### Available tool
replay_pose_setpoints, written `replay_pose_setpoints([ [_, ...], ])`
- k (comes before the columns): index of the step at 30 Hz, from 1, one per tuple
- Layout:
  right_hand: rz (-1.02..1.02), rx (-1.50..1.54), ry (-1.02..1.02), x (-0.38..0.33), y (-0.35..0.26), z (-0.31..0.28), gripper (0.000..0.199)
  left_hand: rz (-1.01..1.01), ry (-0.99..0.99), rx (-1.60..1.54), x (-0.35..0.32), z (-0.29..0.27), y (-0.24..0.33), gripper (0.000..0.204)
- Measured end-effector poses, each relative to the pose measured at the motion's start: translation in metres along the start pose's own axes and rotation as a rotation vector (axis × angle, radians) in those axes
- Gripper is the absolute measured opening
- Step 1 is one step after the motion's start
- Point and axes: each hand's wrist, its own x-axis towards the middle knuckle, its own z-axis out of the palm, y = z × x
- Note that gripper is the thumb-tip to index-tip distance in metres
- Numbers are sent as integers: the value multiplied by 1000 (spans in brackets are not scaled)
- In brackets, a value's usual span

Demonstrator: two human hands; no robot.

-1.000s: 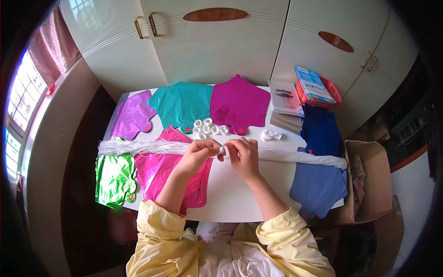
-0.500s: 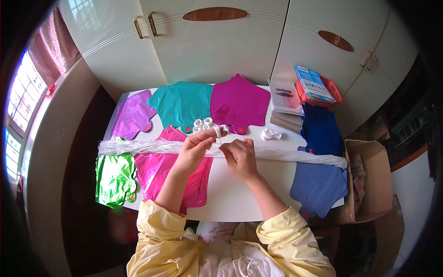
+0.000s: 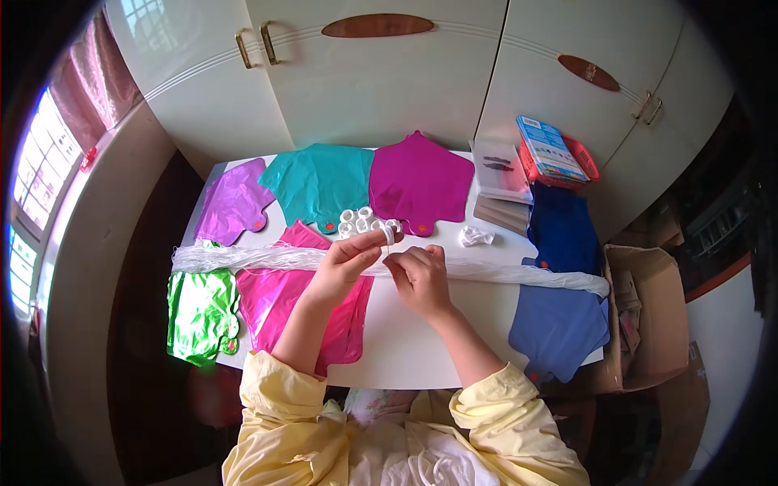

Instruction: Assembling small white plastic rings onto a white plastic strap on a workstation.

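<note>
Fingers of left hand [image 3: 347, 261] pinch small white ring [image 3: 389, 235]; right hand [image 3: 419, 278] pinches thin string [image 3: 387, 253].

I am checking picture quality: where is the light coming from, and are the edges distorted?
Head view: daylight enters by the window at the left and puts glare on the green foil balloon; the cupboard doors bend toward the rim, whose corners are black; both hands, left hand and right hand, look sharp.
</note>
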Motion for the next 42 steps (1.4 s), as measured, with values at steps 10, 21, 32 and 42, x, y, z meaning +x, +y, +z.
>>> replay_pose_setpoints([
  [10, 36, -54, 105, 2, 1, -3, 5, -35, -173, -108, 0, -5, 1, 19],
  [21, -30, -77, 200, 6, -1, -6, 11, 7, -48, 654, -1, -8, -4, 20],
  [32, 80, 41, 132, 4, 2, -2, 3, -112, -198, -165, -2, -21, -10, 17],
  [42, -18, -104, 209, 5, 1, -2, 15, 85, -55, 495, 1, -9, -14, 26],
])
